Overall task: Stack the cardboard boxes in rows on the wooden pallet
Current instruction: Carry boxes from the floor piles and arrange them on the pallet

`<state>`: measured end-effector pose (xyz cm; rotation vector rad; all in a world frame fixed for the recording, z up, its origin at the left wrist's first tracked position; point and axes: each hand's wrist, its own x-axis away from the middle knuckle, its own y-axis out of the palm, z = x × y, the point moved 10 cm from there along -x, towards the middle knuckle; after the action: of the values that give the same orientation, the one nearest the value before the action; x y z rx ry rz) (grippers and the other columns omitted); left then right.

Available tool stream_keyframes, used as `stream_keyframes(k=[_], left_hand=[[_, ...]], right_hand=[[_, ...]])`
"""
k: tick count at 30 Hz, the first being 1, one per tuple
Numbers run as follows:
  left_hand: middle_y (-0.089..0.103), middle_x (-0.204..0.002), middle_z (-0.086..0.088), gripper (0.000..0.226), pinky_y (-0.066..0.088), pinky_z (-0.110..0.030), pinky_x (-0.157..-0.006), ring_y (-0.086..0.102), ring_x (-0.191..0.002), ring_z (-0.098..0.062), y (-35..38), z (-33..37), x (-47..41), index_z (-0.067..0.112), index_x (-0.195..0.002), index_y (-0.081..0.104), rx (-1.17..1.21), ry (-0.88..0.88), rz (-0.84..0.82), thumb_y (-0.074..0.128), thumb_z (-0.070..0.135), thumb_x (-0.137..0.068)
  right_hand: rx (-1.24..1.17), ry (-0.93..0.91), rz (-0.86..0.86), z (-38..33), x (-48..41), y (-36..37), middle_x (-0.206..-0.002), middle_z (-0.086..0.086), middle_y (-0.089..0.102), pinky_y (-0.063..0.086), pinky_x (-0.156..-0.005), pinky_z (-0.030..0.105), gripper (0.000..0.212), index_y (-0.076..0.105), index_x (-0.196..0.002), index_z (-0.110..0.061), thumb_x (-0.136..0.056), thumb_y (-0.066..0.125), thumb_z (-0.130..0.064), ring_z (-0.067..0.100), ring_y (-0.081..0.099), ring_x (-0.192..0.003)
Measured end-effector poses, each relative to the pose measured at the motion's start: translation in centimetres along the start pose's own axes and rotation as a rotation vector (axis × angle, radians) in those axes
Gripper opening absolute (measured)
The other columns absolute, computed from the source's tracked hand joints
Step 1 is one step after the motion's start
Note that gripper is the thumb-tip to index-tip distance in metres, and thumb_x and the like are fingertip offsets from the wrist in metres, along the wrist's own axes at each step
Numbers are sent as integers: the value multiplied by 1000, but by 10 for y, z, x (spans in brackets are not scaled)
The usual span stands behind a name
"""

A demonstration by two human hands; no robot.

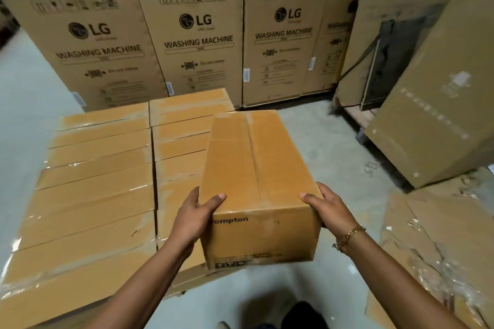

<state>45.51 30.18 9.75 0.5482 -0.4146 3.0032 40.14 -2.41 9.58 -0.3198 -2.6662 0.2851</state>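
left hand (196,212): thumb on top edge, fingers wrapped down near-left side of cardboard box (256,165) | right hand (330,208): mirrored grip, near-right side | box: clamped between both hands, far end beyond fingertips, stacked boxes (99,184) left of left fingers

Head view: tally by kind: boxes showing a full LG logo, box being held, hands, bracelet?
Tall brown cardboard washing machine boxes with full LG logo: 3
Orange-brown taped cardboard box, gripped at its near end: 1
Hands, left hand and right hand: 2
Gold chain bracelet: 1
Total: 7
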Motion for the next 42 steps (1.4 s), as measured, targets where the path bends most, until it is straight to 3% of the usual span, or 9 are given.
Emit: stream_keyframes(k=[4,10,15,20,27,31,33,37,42], left_hand=[[74,-111,10,43,54,-42,-91,69,-102,-14,50,30,-40,33,-117,62,-19,23,-36,75,55,-82],[73,-108,9,29,52,-35,-79,68,-98,-13,142,79,-106,32,-113,60,-9,37,-7,72,44,-90],[68,-113,8,39,46,-28,-71,62,-97,-8,209,125,-145,31,-126,56,38,58,27,71,41,-91],[66,-124,3,53,47,-30,-72,62,-103,-12,235,153,-187,26,-140,53,61,49,88,70,41,-92],[62,-130,3,62,48,-36,-81,61,-109,-18,245,174,-256,27,-145,49,76,4,185,72,46,-90],[63,-131,7,78,52,-40,-89,62,-112,-17,249,177,-305,29,-145,49,102,-49,246,73,61,-78],[65,-125,9,58,51,-35,-83,63,-109,-13,251,180,-333,31,-136,53,137,-54,272,74,51,-86],[64,-113,17,41,51,-33,-79,63,-103,-8,245,198,-385,38,-126,52,188,-79,350,72,38,-91],[62,-112,19,51,52,-38,-85,62,-104,-10,224,222,-433,39,-127,49,255,-110,439,77,44,-85]], right_hand=[[-24,-15,26,-4,-43,-45,-110,-19,72,52,-99,50,55,63,-118,-44,-66,68,-63,11,67,-106],[-47,-25,34,-12,-131,-130,-118,-19,69,50,-103,49,58,62,-122,-45,-68,71,-63,12,64,-113],[-18,-32,-14,-42,-186,-194,-107,-18,72,53,-98,48,33,66,-111,-42,-80,69,-50,10,67,-105],[44,-21,-60,-32,-275,-229,-140,-10,58,46,-106,53,98,51,-137,-43,-52,70,-88,17,55,-129],[104,-46,-156,-80,-364,-228,-139,-9,58,47,-106,52,99,50,-138,-41,-52,69,-87,18,55,-128],[152,-71,-227,-121,-425,-215,-125,-10,67,51,-102,50,70,57,-132,-37,-69,68,-66,15,63,-116],[167,-79,-265,-136,-461,-205,-123,-9,67,51,-101,50,66,58,-131,-35,-73,66,-64,16,63,-114],[177,-103,-355,-171,-531,-176,-114,-13,65,53,-98,48,16,57,-112,-41,-97,61,-38,14,63,-107],[181,-91,-446,-215,-601,-141,-106,-17,64,53,-85,36,13,54,-107,-42,-98,59,-34,8,62,-99]])
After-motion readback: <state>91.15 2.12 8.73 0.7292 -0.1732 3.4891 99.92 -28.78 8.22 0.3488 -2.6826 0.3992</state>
